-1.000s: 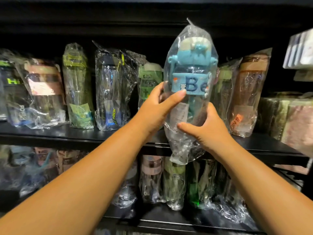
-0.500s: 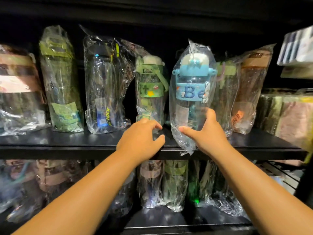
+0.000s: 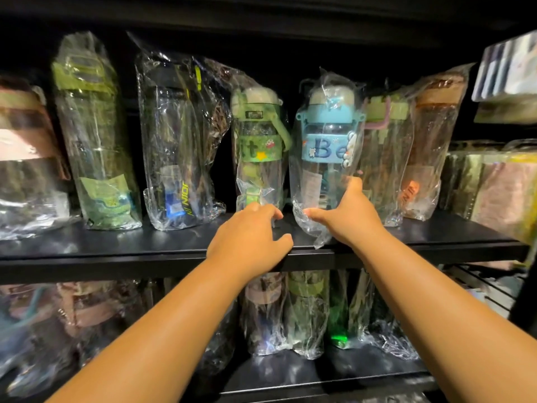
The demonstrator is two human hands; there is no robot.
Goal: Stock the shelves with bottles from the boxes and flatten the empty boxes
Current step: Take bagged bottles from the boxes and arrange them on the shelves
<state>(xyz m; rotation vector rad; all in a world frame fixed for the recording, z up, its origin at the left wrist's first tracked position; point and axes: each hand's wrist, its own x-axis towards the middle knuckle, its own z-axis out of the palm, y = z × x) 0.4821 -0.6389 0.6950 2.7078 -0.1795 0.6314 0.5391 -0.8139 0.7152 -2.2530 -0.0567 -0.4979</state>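
Note:
A blue-lidded bottle [image 3: 327,146] in a clear plastic bag stands upright on the black shelf [image 3: 116,242], between a green bottle [image 3: 258,149] and a bagged bottle with a pink straw [image 3: 383,158]. My right hand [image 3: 345,219] holds the blue bottle low down, thumb across the front of the bag and fingers up its right side. My left hand [image 3: 250,237] hovers over the shelf's front edge just left of it, fingers loosely curled and holding nothing.
Several more bagged bottles line the shelf to the left [image 3: 180,146] and right [image 3: 430,146]. The lower shelf [image 3: 319,379] also holds bagged bottles. Flat packaged goods [image 3: 494,184] stand at the far right. No box is in view.
The blue bottle came down from mid-air and now stands on the shelf. My left hand let go of it and dropped to the shelf's front edge.

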